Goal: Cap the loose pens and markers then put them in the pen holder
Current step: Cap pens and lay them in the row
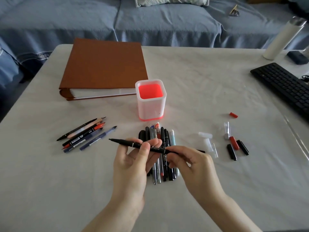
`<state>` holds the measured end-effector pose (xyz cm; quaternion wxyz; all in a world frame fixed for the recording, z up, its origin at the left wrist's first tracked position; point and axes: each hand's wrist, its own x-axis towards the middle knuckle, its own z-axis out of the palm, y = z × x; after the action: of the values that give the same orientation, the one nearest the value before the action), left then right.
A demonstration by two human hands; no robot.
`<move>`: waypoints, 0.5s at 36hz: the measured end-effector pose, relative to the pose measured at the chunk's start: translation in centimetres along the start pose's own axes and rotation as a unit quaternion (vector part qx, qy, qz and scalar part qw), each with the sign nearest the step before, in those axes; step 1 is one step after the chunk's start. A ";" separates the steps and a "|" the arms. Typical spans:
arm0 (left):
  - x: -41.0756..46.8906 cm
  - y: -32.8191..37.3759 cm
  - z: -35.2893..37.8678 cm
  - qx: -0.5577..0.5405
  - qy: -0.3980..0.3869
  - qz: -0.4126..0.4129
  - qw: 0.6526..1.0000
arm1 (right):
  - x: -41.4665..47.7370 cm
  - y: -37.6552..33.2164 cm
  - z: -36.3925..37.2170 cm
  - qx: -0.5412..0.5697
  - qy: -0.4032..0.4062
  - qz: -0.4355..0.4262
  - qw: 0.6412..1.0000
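Head view: both hands held black marker [127,142] crosswise, just in front of pen holder [151,101]. Left hand [133,163] fingers [145,148] pinched marker mid-barrel; right hand [192,163] fingers closed on its right end. Marker's left tip was bare. Pen holder stood upright on counter [209,91], nothing visible inside. Pen pile [158,136] lay just in front of holder, under hands. Uncapped pens [83,134] front-left of holder, loose caps [234,144] front-right. Brown binder [103,66] behind-left of holder.
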<state>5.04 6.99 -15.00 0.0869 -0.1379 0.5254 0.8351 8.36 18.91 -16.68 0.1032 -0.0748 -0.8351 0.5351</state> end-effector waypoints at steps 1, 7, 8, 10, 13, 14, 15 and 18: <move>0.0 0.1 0.1 0.006 -0.008 0.007 1.000 | 0.1 0.0 -0.1 0.023 -0.012 0.013 1.000; 0.7 0.4 0.5 0.050 -0.101 0.025 0.993 | 0.4 0.5 -1.7 0.085 -0.105 0.106 0.985; 0.9 0.3 0.6 0.059 -0.111 0.022 0.992 | 0.4 0.8 -2.0 0.064 -0.119 0.109 0.985; 1.4 -0.1 0.8 0.063 -0.113 0.008 0.992 | 0.5 1.6 -2.7 0.012 -0.125 0.110 0.986; 2.3 -0.6 0.6 0.045 -0.081 -0.023 0.995 | 0.7 3.9 -4.2 -0.073 -0.048 0.107 0.990; 2.6 -0.7 0.4 0.040 -0.069 -0.033 0.996 | 0.8 4.7 -4.9 -0.074 -0.007 0.117 0.990; 2.8 -0.8 0.3 0.036 -0.061 -0.041 0.997 | 0.8 5.5 -5.7 -0.059 0.031 0.134 0.989; 3.3 -1.5 -0.2 0.037 -0.039 -0.054 0.997 | 0.8 7.2 -7.0 -0.043 0.087 0.170 0.981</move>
<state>2.34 7.41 -17.42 0.1573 -0.1298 0.5441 0.8139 9.45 28.28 -20.26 0.0794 -0.2668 -0.8203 0.4996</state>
